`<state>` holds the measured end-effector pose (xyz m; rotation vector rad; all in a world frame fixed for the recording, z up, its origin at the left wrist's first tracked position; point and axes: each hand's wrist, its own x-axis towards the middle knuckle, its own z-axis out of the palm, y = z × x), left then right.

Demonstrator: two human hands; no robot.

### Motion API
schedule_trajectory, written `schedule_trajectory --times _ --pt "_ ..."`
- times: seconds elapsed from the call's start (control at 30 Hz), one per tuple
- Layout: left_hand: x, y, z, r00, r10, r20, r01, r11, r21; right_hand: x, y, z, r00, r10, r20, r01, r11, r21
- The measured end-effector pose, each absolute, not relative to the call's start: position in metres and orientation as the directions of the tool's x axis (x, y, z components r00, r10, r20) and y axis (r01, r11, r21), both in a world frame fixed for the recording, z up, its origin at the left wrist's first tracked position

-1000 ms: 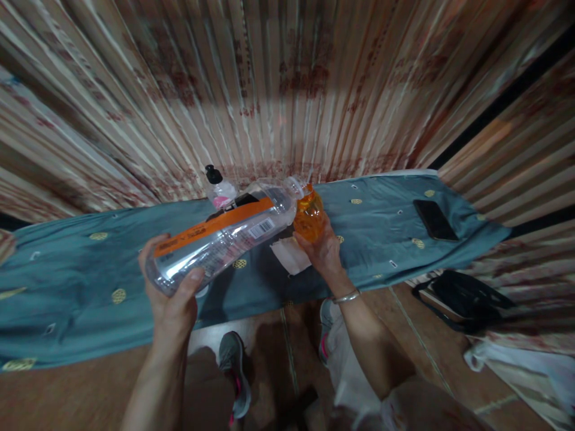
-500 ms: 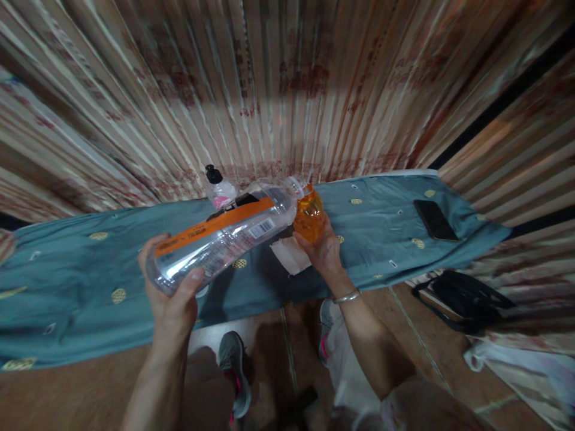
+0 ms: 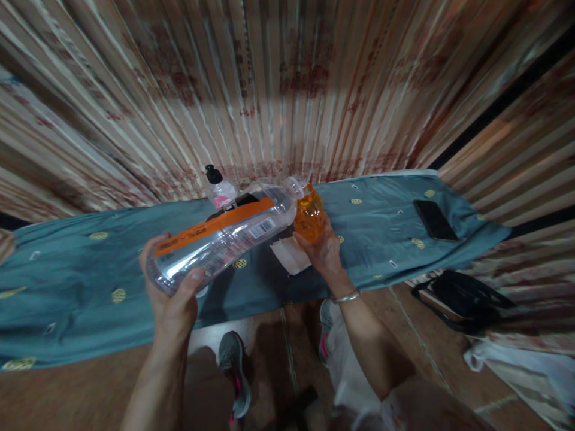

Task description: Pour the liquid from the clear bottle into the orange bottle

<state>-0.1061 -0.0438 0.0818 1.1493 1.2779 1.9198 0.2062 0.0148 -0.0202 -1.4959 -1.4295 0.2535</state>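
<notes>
My left hand (image 3: 173, 293) grips the base of a large clear plastic bottle (image 3: 224, 236) with an orange label, held tilted almost flat with its open mouth to the right. That mouth meets the top of a small orange glass (image 3: 308, 214), which my right hand (image 3: 324, 251) holds from below, above the blue-grey cloth (image 3: 90, 281). A silver bangle circles my right wrist. A white paper napkin (image 3: 290, 254) lies on the cloth under the glass.
A small clear bottle with a black cap (image 3: 218, 188) stands behind the big bottle. A black phone (image 3: 435, 219) lies at the cloth's right end. A black bag (image 3: 467, 299) sits on the floor at right. Striped curtains hang behind.
</notes>
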Motion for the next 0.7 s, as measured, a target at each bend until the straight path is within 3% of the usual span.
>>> schedule_trajectory --times 0.7 --pt "-0.109 -0.047 0.071 -0.392 0.807 0.441 0.093 -0.442 0.892 0.205 0.013 -0.015 0.291 0.841 0.457 0.616 0.201 -0.762"
